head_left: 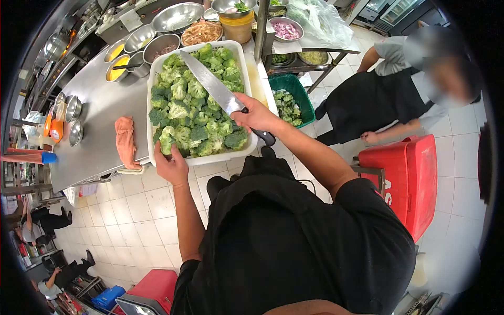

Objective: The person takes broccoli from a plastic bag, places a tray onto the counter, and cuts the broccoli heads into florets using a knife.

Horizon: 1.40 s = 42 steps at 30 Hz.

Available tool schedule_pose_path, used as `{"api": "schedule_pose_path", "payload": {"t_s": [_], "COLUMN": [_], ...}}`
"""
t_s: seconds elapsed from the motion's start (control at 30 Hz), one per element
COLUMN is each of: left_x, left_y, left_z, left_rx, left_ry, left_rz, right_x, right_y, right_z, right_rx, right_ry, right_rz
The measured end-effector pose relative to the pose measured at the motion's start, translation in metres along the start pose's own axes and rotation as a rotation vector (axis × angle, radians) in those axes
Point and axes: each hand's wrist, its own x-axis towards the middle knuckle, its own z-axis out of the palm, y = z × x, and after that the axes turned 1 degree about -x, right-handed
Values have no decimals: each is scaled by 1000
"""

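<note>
A white basket [248, 68] full of cut broccoli florets [197, 105] stands at the edge of the steel counter. My right hand [254, 114] is wrapped round a large knife [210, 81] near where its blade meets the black handle, and the blade lies over the broccoli, pointing to the far left. At the basket's near left corner, my left hand [172, 165] has its fingers at a broccoli floret, thumb and fingertips against it.
Metal bowls [178, 17] and a yellow tub [236, 27] line the counter's far side. An orange cloth [125, 142] lies left of the basket. A green crate [290, 97] and a red bin [399, 181] stand right, near another person in a black apron [375, 105].
</note>
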Motion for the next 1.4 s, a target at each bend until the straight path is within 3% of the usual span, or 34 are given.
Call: {"api": "schedule_pose_path", "payload": {"t_s": [1.03, 1.23, 1.4], "left_x": [1, 1, -1], "left_y": [-2, -5, -6], "left_z": [-1, -2, -4], "left_rx": [-9, -49, -116], "left_ry": [35, 27, -13], "left_rz": [99, 133, 85], "right_x": [3, -4, -45], "right_y": [1, 14, 24], "right_z": [5, -7, -26], "right_rx": [-38, 355, 419], "right_ry": [8, 96, 267], "right_rz": [-27, -77, -109]}}
